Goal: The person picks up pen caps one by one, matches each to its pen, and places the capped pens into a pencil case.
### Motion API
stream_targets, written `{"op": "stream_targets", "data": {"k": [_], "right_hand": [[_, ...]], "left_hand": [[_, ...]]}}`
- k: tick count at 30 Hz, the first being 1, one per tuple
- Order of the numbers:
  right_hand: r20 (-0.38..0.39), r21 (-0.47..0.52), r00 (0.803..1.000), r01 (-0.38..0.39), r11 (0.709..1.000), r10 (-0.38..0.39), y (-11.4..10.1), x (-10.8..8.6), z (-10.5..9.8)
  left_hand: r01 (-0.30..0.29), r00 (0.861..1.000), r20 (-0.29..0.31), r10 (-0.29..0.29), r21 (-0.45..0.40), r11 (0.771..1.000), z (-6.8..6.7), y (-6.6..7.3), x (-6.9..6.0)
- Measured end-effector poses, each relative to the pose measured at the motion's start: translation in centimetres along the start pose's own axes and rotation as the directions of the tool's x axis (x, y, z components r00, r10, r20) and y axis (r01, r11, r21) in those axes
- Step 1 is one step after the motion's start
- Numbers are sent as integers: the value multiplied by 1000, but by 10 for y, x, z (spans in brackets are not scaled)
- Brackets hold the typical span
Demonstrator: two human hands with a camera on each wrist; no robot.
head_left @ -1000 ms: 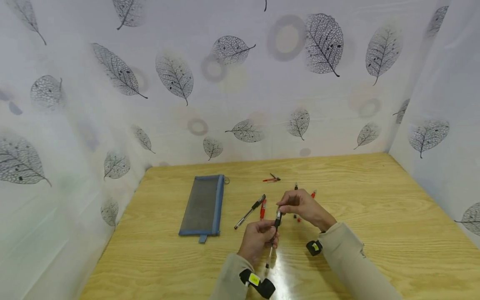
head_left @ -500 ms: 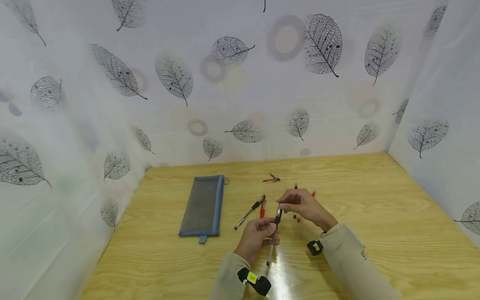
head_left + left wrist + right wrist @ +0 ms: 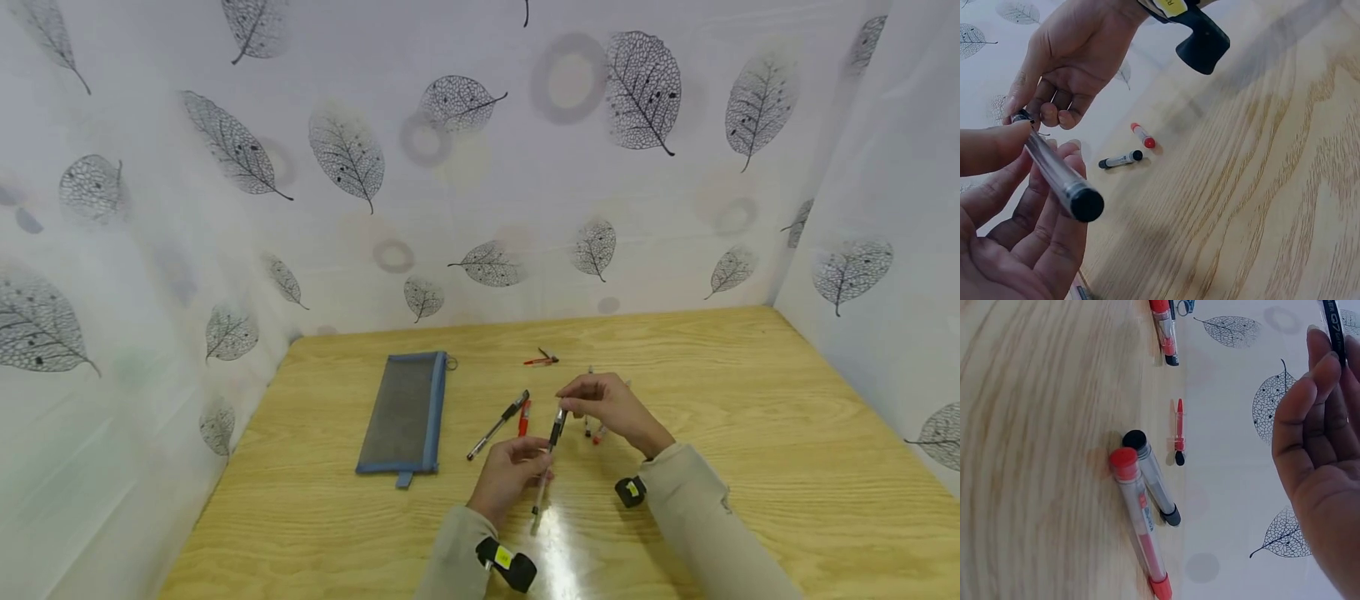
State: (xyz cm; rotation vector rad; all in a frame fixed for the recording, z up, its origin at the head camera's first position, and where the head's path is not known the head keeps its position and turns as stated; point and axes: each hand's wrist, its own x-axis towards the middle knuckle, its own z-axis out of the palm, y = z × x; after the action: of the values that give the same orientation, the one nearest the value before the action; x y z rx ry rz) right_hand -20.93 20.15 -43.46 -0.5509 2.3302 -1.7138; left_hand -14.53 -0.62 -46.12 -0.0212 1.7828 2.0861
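In the head view my left hand point(image 3: 504, 479) grips a clear-barrelled pen point(image 3: 557, 432) with a black section near its upper end. The pen slants upward to my right hand point(image 3: 613, 412), whose thumb and forefinger pinch its top. The left wrist view has the pen point(image 3: 1063, 172) pointing its black end at the camera, with the left thumb point(image 3: 991, 149) pressed on the barrel. Beyond it, the right hand point(image 3: 1079, 59) pinches the far end, with its other fingers curled. Printed lettering on the pen point(image 3: 1335, 328) shows in the right wrist view.
A grey mesh pouch point(image 3: 401, 412) with blue edging lies left on the wooden table point(image 3: 300, 517). Between it and the hands are a black pen point(image 3: 498, 425) and a red cap point(image 3: 524, 418). Small red and black pieces point(image 3: 542, 361) lie behind. Red-ended point(image 3: 1141, 522) and black-ended tubes point(image 3: 1154, 478) lie near the right hand.
The right hand has risen slightly with the pen's top. The pen's black section now sits higher above the left fingers, which have shifted slightly down and left.
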Motion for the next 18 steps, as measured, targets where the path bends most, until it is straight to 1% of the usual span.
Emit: {"op": "stream_targets", "data": {"k": [4, 8, 10, 15, 18], "right_hand": [[0, -15, 1000, -25, 1000, 25, 2, 4, -1], [1, -79, 998, -55, 995, 55, 5, 9, -1], [7, -111, 997, -71, 991, 72, 5, 12, -1], [31, -156, 994, -99, 983, 105, 5, 23, 1], [34, -177, 990, -131, 976, 139, 4, 29, 3]], "left_hand": [[-10, 1000, -11, 11, 31, 999, 0, -4, 2], [-18, 999, -34, 21, 65, 998, 0, -7, 3], [-16, 998, -60, 21, 84, 996, 1, -7, 5], [29, 992, -124, -12, 139, 990, 5, -6, 6], [61, 990, -137, -41, 144, 988, 7, -3, 5]]}}
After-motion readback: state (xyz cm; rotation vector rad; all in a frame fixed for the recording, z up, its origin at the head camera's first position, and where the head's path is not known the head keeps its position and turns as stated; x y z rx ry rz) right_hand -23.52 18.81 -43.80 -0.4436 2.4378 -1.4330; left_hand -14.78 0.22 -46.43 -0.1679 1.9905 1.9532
